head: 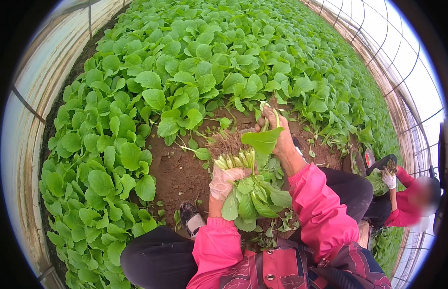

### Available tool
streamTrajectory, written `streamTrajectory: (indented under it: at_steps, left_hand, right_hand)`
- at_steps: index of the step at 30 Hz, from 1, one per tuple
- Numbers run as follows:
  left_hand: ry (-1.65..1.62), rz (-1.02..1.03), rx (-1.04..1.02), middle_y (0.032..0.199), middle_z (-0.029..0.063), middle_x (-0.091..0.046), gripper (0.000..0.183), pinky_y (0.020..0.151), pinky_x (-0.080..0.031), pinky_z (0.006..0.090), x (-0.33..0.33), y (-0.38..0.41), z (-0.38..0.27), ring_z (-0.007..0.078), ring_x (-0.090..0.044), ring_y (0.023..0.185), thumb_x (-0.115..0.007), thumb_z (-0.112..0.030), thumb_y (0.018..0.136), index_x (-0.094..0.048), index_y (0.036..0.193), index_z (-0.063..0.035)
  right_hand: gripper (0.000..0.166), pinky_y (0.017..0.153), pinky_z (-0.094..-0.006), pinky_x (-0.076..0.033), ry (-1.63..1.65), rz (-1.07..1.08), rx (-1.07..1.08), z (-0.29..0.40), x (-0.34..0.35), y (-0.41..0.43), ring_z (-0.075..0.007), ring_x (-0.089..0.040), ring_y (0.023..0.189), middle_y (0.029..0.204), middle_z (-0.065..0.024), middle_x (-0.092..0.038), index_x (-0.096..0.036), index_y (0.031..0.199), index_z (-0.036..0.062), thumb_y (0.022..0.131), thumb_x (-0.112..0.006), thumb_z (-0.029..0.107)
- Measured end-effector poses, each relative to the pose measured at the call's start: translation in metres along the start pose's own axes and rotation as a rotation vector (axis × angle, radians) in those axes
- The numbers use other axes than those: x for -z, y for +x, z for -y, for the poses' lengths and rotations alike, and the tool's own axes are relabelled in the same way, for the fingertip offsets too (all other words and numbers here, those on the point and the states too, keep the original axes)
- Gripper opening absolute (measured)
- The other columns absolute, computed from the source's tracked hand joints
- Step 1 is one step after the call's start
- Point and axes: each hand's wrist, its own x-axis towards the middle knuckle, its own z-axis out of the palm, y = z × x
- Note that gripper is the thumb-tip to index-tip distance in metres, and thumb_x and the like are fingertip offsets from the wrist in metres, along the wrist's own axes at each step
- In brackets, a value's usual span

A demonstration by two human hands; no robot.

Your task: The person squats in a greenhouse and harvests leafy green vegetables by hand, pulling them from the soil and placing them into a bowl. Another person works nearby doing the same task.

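Observation:
My left hand (229, 180), in a thin translucent glove, grips a bunch of leafy greens (251, 202). The bunch's pale stems line up above my fist, and its tangled brown roots (229, 142) point away from me. Its leaves hang towards my lap. Bare and a little farther right, my right hand (278, 132) pinches a few stems of a leafy green plant (263, 140). That plant's large leaf droops over the bunch's stems, and soil clings to the roots above my fingers. Part of a greyish object shows behind the roots, too hidden to name.
Dense rows of leafy greens (209, 54) grow ahead and to the left, around brown soil (173, 169). Loose plants lie below the bunch. At right a co-worker in a pink top (400, 213) holds greens in a gloved hand (389, 179). Plastic greenhouse walls (393, 47) enclose both sides.

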Motion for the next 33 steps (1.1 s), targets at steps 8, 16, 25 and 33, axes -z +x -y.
streamTrajectory:
  at_steps: [8, 16, 25, 33]
  left_hand:
    - [-0.032, 0.201, 0.212, 0.085, 0.0085, -0.063, 0.036, 0.068, -0.050, 0.0308, -0.038, 0.003, 0.027, 0.0194, -0.061, 0.076, -0.060, 0.000, 0.063, -0.057, 0.099, 0.0022]
    - [0.178, 0.144, 0.230, 0.087, 0.0081, -0.064, 0.039, 0.071, -0.049, 0.0300, -0.045, 0.000, 0.014, 0.0169, -0.061, 0.076, -0.063, 0.002, 0.060, -0.058, 0.099, 0.0026]
    - [0.113, 0.093, 0.246, 0.087, 0.0094, -0.063, 0.040, 0.067, -0.051, 0.0315, -0.025, 0.007, 0.032, 0.0192, -0.061, 0.074, -0.062, 0.001, 0.061, -0.057, 0.100, 0.0024]
    - [-0.129, -0.061, 0.245, 0.079, 0.0133, -0.059, 0.036, 0.064, -0.051, 0.0358, 0.007, 0.006, 0.029, 0.0256, -0.059, 0.069, -0.059, -0.002, 0.060, -0.055, 0.095, 0.0054]
  right_hand:
    - [0.022, 0.046, -0.0244, -0.043, 0.101, -0.027, 0.066, 0.020, 0.015, -0.047, -0.0131, -0.048, 0.052, 0.062, -0.0010, -0.047, -0.051, 0.094, 0.0019, 0.086, -0.056, 0.022]
    - [0.019, 0.040, -0.0193, -0.027, -0.533, -0.227, 0.440, 0.042, 0.036, -0.017, -0.0027, -0.031, 0.044, 0.054, 0.0074, -0.035, -0.056, 0.091, 0.0013, 0.089, -0.051, 0.020]
    - [0.015, 0.043, -0.0190, -0.025, -0.421, -0.420, 0.521, 0.075, 0.072, 0.002, -0.0023, -0.030, 0.048, 0.055, 0.0063, -0.038, -0.058, 0.087, -0.0009, 0.088, -0.049, 0.011]
    - [0.067, 0.091, -0.0313, -0.038, -1.652, 0.423, -0.189, -0.006, 0.105, -0.019, -0.0241, -0.050, 0.108, 0.118, -0.0177, -0.051, -0.042, 0.124, -0.0007, 0.073, -0.065, 0.037]
